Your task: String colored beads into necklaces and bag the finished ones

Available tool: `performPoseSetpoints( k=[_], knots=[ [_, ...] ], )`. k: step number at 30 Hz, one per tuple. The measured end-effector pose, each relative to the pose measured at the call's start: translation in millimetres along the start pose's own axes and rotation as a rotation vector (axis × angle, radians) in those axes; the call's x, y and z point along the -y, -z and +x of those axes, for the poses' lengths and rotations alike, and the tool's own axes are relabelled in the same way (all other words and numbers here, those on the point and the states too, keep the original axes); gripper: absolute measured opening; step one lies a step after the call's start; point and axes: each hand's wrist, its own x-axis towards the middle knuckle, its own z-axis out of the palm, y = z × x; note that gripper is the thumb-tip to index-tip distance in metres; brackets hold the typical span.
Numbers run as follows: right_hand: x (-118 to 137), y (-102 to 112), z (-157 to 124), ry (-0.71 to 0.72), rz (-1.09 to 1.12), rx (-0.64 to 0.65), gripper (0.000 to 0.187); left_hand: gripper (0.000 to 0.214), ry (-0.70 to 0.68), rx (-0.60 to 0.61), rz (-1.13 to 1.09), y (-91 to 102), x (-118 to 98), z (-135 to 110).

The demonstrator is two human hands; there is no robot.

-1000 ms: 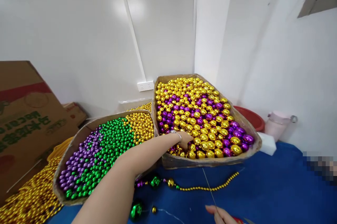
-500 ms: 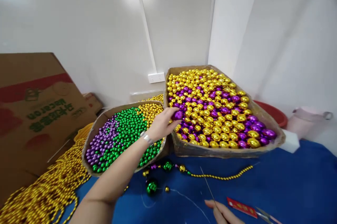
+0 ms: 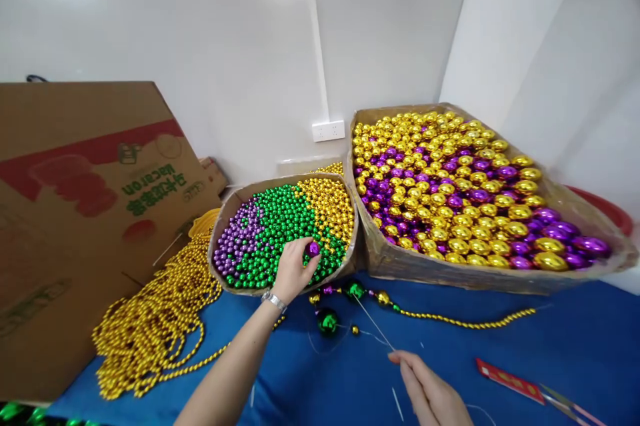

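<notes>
My left hand (image 3: pixel 293 269), with a metal-band watch on its wrist, pinches a shiny purple bead (image 3: pixel 313 249) over the smaller box (image 3: pixel 353 239) of purple, green and gold beads. Between the fingertips of my right hand (image 3: pixel 425 386) is a long thin needle (image 3: pixel 375 321), slanting up and left. Its tip reaches toward a beaded strand (image 3: pixel 450 319) on the blue cloth. That strand has a large green ball (image 3: pixel 327 321), mixed beads and a run of small gold beads. A single gold bead (image 3: pixel 355 330) sits by a thin clear thread.
The larger box (image 3: pixel 450 273) of gold and purple beads stands right of the smaller one. Gold bead strings (image 3: pixel 155 326) pile up at left beside a brown carton (image 3: pixel 90 213). A red packet (image 3: pixel 510 381) and scissors (image 3: pixel 565 406) lie at right on the blue cloth (image 3: pixel 575 326).
My left hand has moved from the larger box's edge to over the smaller box, carrying the purple bead. My right hand has risen with the needle. The view has shifted left.
</notes>
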Motion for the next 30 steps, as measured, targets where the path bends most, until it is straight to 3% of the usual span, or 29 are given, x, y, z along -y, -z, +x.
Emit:
performPoseSetpoints(
  k=[2, 6, 10, 16, 30],
  knots=[
    [0, -4, 0, 0.071, -0.051, 0.008, 0.027, 0.034, 0.128, -0.002, -0.345, 6.7, -16, -6],
    [2, -15, -2, 0.228, -0.119, -0.026, 0.025, 0.038, 0.428, 0.104, -1.112, 12.1, -45, -26],
    [3, -22, -7, 0.352, -0.203, -0.067, 0.024, 0.031, 0.665, 0.143, -1.494, 9.2, -57, -48],
    [-2, -24, -13, 0.545, -0.279, -0.093, 0.024, 0.024, 0.765, 0.078, -1.627, 5.2, -63, -66],
    [1, -24, -15, 0.594, -0.361, -0.127, 0.026, 0.026, 0.659, 0.033, -1.521, 3.8, -71, -78]
  ],
)
